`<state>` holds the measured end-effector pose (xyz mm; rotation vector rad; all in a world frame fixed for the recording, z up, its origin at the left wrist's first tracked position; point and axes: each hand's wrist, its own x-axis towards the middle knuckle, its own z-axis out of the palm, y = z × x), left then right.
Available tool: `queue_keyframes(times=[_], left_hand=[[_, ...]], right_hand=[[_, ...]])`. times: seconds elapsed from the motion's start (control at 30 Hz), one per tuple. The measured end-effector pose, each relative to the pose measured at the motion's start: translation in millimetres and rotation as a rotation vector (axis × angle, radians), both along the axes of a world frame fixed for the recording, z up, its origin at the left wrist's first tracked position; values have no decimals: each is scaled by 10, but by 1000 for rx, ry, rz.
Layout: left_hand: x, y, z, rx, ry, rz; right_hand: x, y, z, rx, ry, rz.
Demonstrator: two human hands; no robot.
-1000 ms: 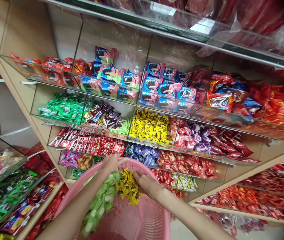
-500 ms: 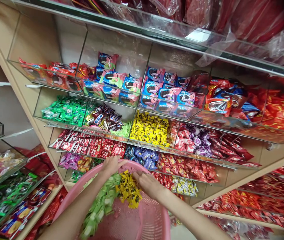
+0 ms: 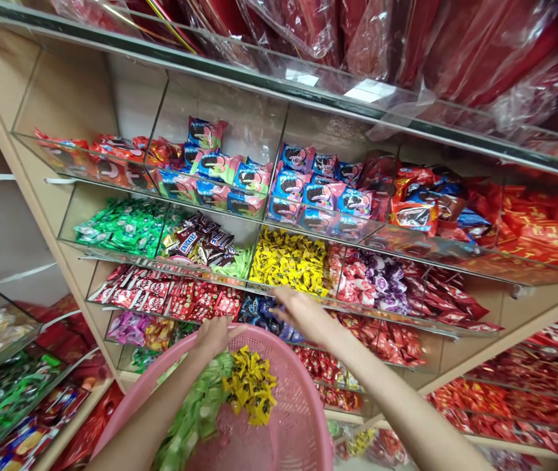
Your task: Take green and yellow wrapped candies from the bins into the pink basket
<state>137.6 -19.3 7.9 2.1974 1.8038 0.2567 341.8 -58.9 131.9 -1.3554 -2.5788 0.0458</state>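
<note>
My left hand [image 3: 214, 335] grips the far rim of a pink basket [image 3: 303, 392]. Inside the basket, light green wrapped candies [image 3: 193, 409] lie at the left beside a small heap of yellow wrapped candies [image 3: 250, 384]. Beyond the rim, my right hand [image 3: 301, 313] is raised in front of the shelf's lower edge, its fingers apart and holding nothing. It is just below the bin of yellow candies [image 3: 288, 261] and in front of dark blue candies [image 3: 261, 314].
Snickers bars [image 3: 195, 242] and green candies [image 3: 122, 226] fill bins at the left. Blue and pink cookie packs [image 3: 220, 173] stand on the shelf above. A clear shelf edge [image 3: 259, 85] crosses overhead. More candy bins [image 3: 14, 386] are at the lower left.
My right hand has moved up and out of the basket toward the yellow candy bin. My left hand stays on the rim. The shelves appear slightly lower and further left.
</note>
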Motion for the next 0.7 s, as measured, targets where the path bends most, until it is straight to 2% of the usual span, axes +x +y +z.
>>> queue_keyframes(times=[0.1, 0.2, 0.43, 0.57, 0.7], left_hand=[[-13, 5, -23, 9, 8, 1], [-31, 1, -37, 14, 7, 10], [-61, -28, 1, 4, -19, 40], [-71, -36, 27, -8, -14, 52], [-76, -34, 33, -11, -6, 51]], right_hand=[[115, 327, 266, 145, 60, -56], [150, 606, 355, 217, 36, -87], [0, 927, 243, 203, -16, 20], [25, 963, 223, 200, 15, 19], [185, 921, 212, 222, 97, -25]])
